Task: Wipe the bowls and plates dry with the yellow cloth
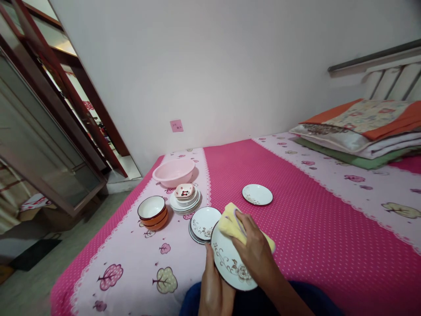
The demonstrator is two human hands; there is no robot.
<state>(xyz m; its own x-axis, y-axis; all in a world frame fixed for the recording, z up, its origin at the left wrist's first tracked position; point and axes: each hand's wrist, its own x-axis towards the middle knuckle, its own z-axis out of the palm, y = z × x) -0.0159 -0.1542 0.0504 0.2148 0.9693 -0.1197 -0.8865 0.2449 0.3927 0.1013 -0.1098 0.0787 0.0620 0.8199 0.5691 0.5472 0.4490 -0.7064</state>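
Holding a round white plate with brown flowers (226, 256) above a blue-clad lap (190, 298), gripping its edge in the left hand (213, 285), pressing a yellow cloth (230, 221) against it, clutched in the right hand (255, 248), beside stacked white dark-rimmed plates (202, 221).

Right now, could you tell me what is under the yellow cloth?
The yellow cloth lies over part of the held white plate, whose left side and lower flowered area show. The surface beneath the cloth and the right hand is hidden.
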